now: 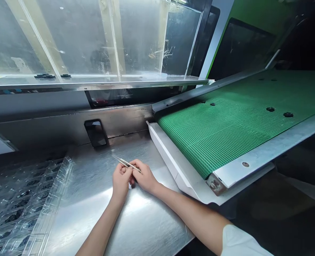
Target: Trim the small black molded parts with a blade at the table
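My right hand [145,177] is closed round a slim, pale pointed tool [124,162]; its thin tip points up and left, away from me. Whether it is a knife or a pair of tweezers is too small to tell. My left hand [121,181] is pinched against the right, its fingertips just below the tool. Something small and dark shows between the hands, mostly hidden by fingers. Both hands are above a bare part of the shiny metal table [93,199].
Left lies a clear plastic tray [53,199] with pockets, dark parts in several. A phone [95,132] leans on the back ledge. To the right, a green conveyor belt [200,138] carries several small black parts [288,114]; a white chute [170,160] edges it. Overhead hangs a clear panel [80,42].
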Demonstrator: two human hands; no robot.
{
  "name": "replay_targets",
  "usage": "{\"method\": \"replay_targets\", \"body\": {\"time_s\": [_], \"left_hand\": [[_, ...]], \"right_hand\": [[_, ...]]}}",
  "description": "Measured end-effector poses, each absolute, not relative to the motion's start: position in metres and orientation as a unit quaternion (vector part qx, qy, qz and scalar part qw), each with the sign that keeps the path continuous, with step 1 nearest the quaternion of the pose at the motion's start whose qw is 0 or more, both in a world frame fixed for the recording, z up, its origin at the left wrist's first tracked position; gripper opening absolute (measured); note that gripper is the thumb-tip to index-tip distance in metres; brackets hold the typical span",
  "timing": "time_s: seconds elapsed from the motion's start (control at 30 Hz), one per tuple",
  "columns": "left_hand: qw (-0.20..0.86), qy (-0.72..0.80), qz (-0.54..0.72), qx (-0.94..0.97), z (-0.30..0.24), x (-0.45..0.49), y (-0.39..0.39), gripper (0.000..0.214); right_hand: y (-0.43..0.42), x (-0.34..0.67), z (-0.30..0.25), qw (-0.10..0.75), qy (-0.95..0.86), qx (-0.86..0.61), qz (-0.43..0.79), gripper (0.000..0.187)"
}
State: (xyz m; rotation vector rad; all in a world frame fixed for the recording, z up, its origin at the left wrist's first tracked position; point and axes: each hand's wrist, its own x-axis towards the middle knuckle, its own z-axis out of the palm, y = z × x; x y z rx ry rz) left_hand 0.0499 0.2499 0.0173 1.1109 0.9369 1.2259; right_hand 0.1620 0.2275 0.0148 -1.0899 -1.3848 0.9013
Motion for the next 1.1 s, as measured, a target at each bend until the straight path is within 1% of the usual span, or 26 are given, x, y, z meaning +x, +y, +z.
{"method": "replay_targets", "body": {"time_s": [0.5,0.8,0.93,1.1], "left_hand": [[0.606,0.376,0.540,0.448,0.0131,0.0504,0.2511,0.038],[0.577,0.398,0.528,0.479,0.0142,0.0502,0.2525,0.033],[0.574,0.406,0.517,0.488,0.0157,0.0503,0.2512,0.033],[0.578,0.405,0.520,0.481,0.0178,0.0504,0.2505,0.035]], "right_hand": [[0.2285,0.1601,0.0133,0.565,-0.569,-0.417,0.428,0.023],[0.2289,0.1619,0.0135,0.556,-0.583,-0.433,0.404,0.025],[0.2295,0.1628,0.0110,0.548,-0.585,-0.450,0.394,0.027],[0.2290,0.1626,0.0119,0.545,-0.585,-0.459,0.387,0.026]]}}
